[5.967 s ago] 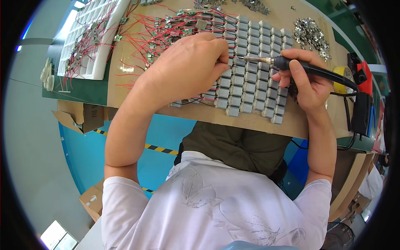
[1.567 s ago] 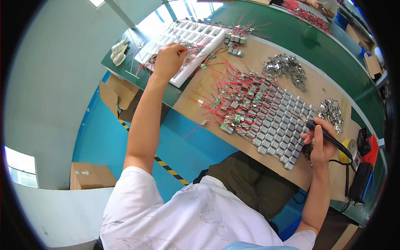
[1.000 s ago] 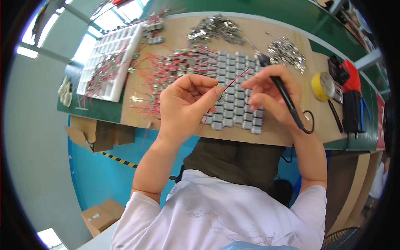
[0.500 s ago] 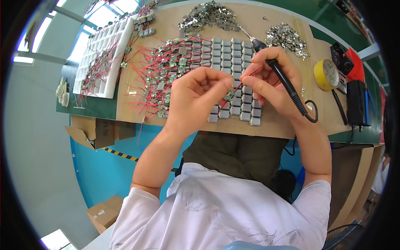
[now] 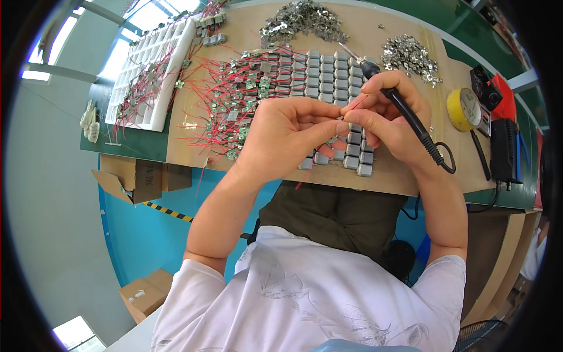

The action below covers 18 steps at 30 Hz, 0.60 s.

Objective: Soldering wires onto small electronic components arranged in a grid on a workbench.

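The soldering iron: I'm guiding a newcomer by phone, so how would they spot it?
From the brown sheet on the green table, go to the right hand above it. The soldering iron slants across that hand, black-handled and metal-tipped. Unlike the black stick lying near the yellow tape roll, it is held and trails a cord.

- A compartment tray [image 5: 164,97] is standing on the worktop's [image 5: 143,146] left end, with wired boards [image 5: 148,88] lying in it.
- Cell rows [image 5: 326,76] are filling the middle, with more wired boards covering their left part.
- One tab pile [image 5: 305,22] is lying behind the rows, another [image 5: 410,58] behind and right.
- A tape roll [image 5: 462,110] is sitting farther right.
- An open carton [image 5: 146,180] is standing below the left front edge.
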### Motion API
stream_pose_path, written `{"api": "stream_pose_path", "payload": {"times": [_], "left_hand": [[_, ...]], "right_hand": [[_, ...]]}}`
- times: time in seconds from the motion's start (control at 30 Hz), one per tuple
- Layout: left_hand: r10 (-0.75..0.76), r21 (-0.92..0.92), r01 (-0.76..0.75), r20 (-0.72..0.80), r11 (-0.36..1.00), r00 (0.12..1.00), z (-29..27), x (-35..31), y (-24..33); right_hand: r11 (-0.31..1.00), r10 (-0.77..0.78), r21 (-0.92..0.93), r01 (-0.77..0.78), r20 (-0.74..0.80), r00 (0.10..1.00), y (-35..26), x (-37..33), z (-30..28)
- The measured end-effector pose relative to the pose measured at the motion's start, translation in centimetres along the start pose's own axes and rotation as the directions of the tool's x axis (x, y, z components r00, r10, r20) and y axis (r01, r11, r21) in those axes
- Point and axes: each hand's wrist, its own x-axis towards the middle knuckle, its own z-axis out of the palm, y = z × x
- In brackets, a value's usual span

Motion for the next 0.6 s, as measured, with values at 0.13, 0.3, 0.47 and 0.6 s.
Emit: {"api": "stream_pose_path", "payload": {"times": [0.13, 0.3, 0.47, 0.6], "left_hand": [[0.005, 0.011, -0.004, -0.023, 1.0, 1.0, 0.0, 0.0, -0.2], [0.069, -0.029, -0.07, -0.045, 0.997, 0.997, -0.3, 0.2, -0.9], [0.072, -0.113, -0.082, -0.085, 0.99, 0.994, -0.3, 0.3, -1.0], [0.026, 0.006, -0.026, -0.142, 1.0, 0.99, -0.7, 0.1, -0.1]], "right_hand": [[0.999, -0.013, -0.036, 0.013, -0.019, 1.0, 0.0, -0.1, 0.1], [0.998, -0.041, -0.054, 0.04, -0.022, 0.999, 0.1, -0.1, 0.2], [0.993, -0.091, -0.08, 0.092, 0.016, 0.996, 0.4, -0.2, 0.1], [0.974, -0.128, -0.182, 0.138, 0.065, 0.99, 1.0, -0.3, 0.0]]}}
